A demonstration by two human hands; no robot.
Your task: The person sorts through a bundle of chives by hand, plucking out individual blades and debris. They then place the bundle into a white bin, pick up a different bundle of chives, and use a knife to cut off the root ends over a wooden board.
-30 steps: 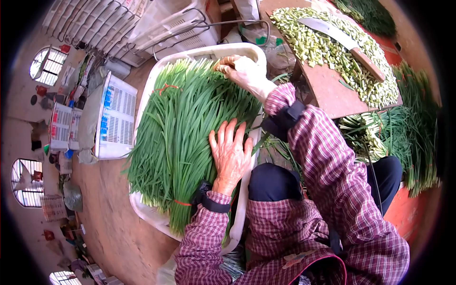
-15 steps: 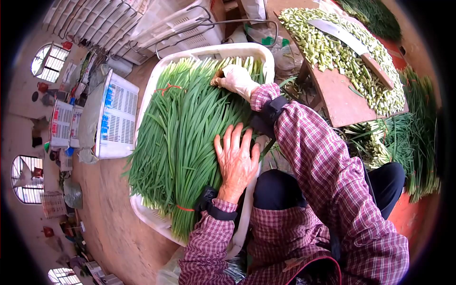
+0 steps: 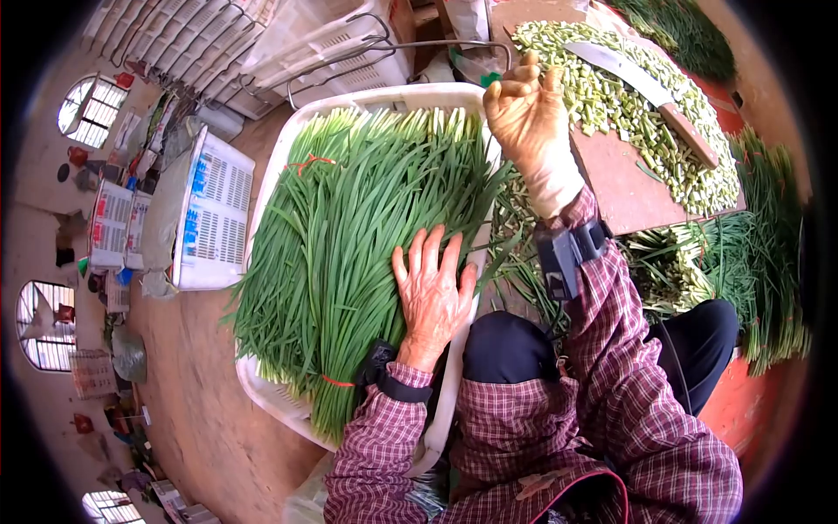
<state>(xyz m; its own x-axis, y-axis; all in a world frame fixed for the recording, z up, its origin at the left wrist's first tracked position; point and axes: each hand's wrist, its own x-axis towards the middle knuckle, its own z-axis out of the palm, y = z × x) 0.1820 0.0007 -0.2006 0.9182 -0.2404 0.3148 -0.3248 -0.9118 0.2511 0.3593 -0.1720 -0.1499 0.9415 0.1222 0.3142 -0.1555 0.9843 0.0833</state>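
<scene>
My bare left hand lies flat with fingers spread on green garlic chives piled in a white plastic crate. Near it, a red band ties one bunch; another red tie shows toward the far left of the pile. My right hand, in a white glove with a stained palm, is raised beyond the crate's right rim. Its palm is turned up, the fingers partly curled and apart, and I see nothing in it. Loose chive leaves hang over the crate's right rim.
A knife with a wooden handle rests on chopped stems covering a brown board at upper right. More bundled chives lie below and right of it. White crates stand left, and a bent metal bar crosses behind.
My right hand has lifted off the far part of the chives and moved right, turning palm up toward the board. The left hand stays on the pile.
</scene>
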